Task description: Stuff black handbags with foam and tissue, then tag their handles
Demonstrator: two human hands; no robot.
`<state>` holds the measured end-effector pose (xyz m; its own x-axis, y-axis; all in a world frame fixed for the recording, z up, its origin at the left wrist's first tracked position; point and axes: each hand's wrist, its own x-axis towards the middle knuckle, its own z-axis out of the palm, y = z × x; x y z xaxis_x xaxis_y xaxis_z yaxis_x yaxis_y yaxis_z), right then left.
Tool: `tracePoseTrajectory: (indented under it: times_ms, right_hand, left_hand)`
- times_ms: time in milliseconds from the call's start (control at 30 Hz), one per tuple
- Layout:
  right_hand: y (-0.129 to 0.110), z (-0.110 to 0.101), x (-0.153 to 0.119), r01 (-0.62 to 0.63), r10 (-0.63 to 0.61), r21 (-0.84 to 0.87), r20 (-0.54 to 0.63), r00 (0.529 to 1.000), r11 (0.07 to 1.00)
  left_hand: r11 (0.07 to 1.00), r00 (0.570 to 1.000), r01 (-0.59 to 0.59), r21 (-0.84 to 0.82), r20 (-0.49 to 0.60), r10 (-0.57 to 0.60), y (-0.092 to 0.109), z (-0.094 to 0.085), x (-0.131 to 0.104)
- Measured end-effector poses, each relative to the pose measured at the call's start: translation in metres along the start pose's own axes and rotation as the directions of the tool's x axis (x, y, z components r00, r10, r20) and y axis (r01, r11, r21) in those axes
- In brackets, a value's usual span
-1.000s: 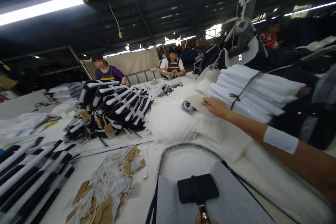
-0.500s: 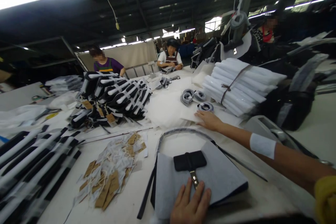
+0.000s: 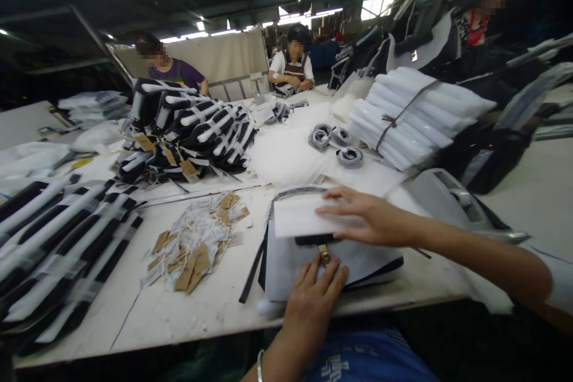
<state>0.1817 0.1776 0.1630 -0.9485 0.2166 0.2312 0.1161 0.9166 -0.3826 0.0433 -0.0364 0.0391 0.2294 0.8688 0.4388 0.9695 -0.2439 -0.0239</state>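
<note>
A handbag [image 3: 282,271] covered in pale grey sheeting lies in front of me, with dark edges showing and its wrapped handle [image 3: 290,192] arching away. My left hand [image 3: 313,295] rests flat on the bag's lower front, fingertips beside the gold clasp [image 3: 324,255]. Above the clasp, a dark tab [image 3: 308,240] is mostly covered by a thin white sheet [image 3: 295,219]. My right hand [image 3: 373,215] has hold of that sheet at its right side, above the bag. A dark strap [image 3: 252,271] hangs out at the bag's left.
Paper tags with strings [image 3: 197,245] lie left of the bag. Wrapped black bags [image 3: 192,125] are piled behind, and more padded pieces [image 3: 62,256] lie at far left. Coiled strips [image 3: 349,157] and a tied white bundle [image 3: 412,113] stand beyond. Co-workers [image 3: 293,65] sit across the table.
My right hand has come back from near the coiled strips to over the bag, bringing a white sheet. My left hand stays on the bag. The view has tilted down.
</note>
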Motion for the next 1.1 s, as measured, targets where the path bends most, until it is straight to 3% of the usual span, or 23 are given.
tracePoseTrajectory:
  times_ms: [100, 267, 633, 867, 1100]
  right_hand:
    - [-0.032, 0.033, -0.027, 0.044, -0.043, -0.014, 0.074, 0.996, 0.999]
    - [-0.024, 0.066, -0.045, 0.060, -0.050, -0.109, 0.090, 0.995, 0.992]
    - [-0.018, 0.076, -0.058, 0.154, -0.150, -0.074, 0.060, 0.987, 0.985]
    - [-0.028, 0.070, -0.046, 0.147, -0.126, -0.135, 0.154, 0.980, 0.980]
    - [-0.032, 0.068, -0.041, 0.136, -0.119, -0.099, 0.159, 0.980, 0.986]
  left_hand:
    - [0.997, 0.999, 0.047, -0.064, 0.005, -0.047, 0.003, -0.001, 0.000]
    - [0.993, 0.997, 0.070, -0.092, -0.028, -0.073, 0.006, -0.001, 0.001]
    - [0.999, 0.999, 0.032, -0.042, -0.023, -0.033, 0.006, 0.006, -0.003]
    - [0.998, 0.999, 0.050, -0.026, -0.021, -0.050, 0.004, 0.007, -0.006]
    - [0.999, 0.999, 0.032, -0.032, -0.033, -0.033, 0.002, 0.010, -0.008]
